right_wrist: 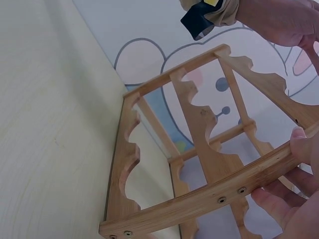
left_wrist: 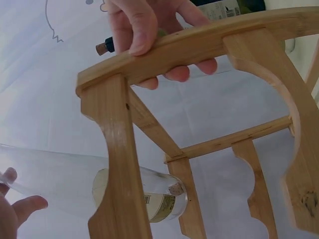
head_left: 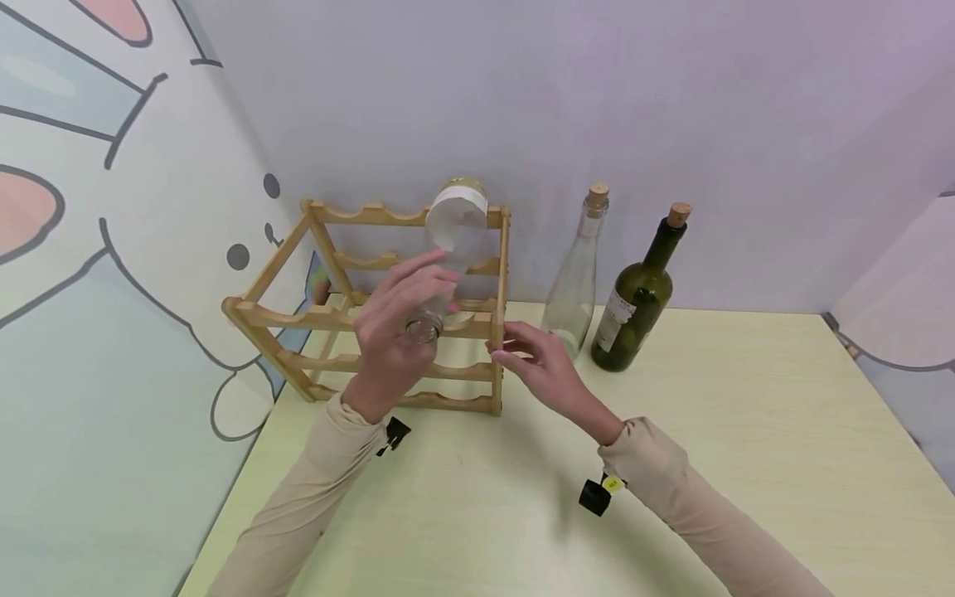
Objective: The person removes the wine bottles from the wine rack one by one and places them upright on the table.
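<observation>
My left hand [head_left: 395, 327] holds a clear glass bottle [head_left: 457, 222] round its neck, over the top of a wooden wine rack [head_left: 328, 317]. The bottle's mouth points toward me and its base toward the wall. In the left wrist view the bottle [left_wrist: 60, 172] shows a label near its base and lies behind a scalloped rail. My right hand [head_left: 548, 373] grips the rack's front right post, fingers on one side and thumb on the other. Close up in the right wrist view, the right hand [right_wrist: 299, 204] pinches that post [right_wrist: 209, 199].
Right of the rack stand a corked clear bottle [head_left: 574, 290] and a corked green wine bottle [head_left: 634, 307]. All stand on a pale wooden table [head_left: 716, 464] against a plain wall [head_left: 597, 99]. A cartoon-printed wall [head_left: 172, 207] rises close on the left.
</observation>
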